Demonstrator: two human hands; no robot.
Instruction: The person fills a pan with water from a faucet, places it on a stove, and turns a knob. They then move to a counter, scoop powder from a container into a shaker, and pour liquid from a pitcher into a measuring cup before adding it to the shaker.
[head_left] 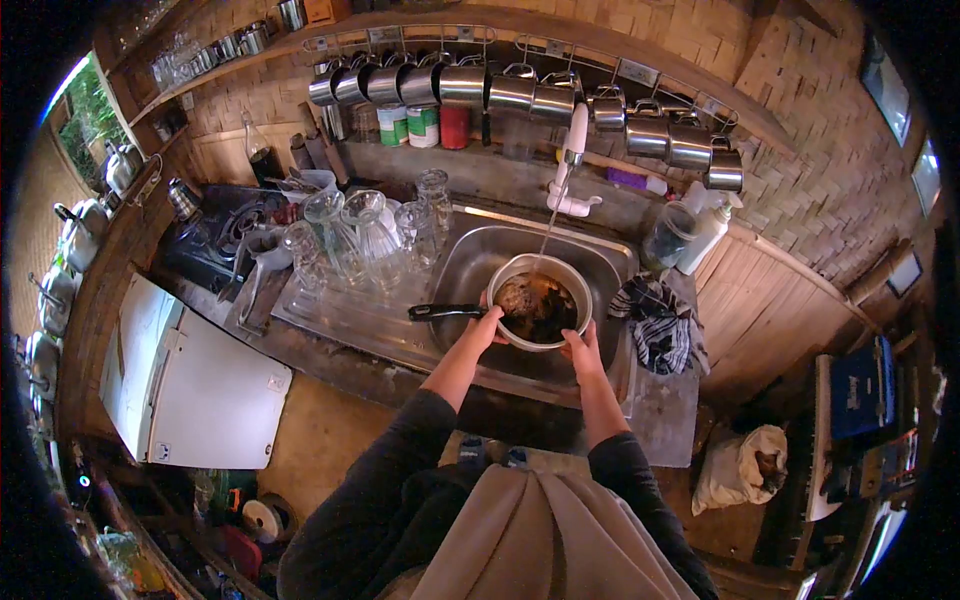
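Between my two hands is a light metal saucepan (580,292) with a black handle (445,312) pointing left. It is held over the sink (462,255), under a thin stream of water from the white faucet (572,180). Brown liquid with dark, wet-looking matter (545,305) lies inside it. My left hand (487,325) is closed on the pan's left side, by the base of the handle. On the near right side, my right hand (580,345) grips the wall with the thumb at the rim. The fingers beneath the pan are hidden.
Glass mugs and jugs (365,235) crowd the drainboard on the left. A striped cloth (660,325) lies right of the sink, near a pump bottle (708,235). Steel mugs (510,93) hang above. A black stove (215,230) stands far left, a sack (735,470) on the floor right.
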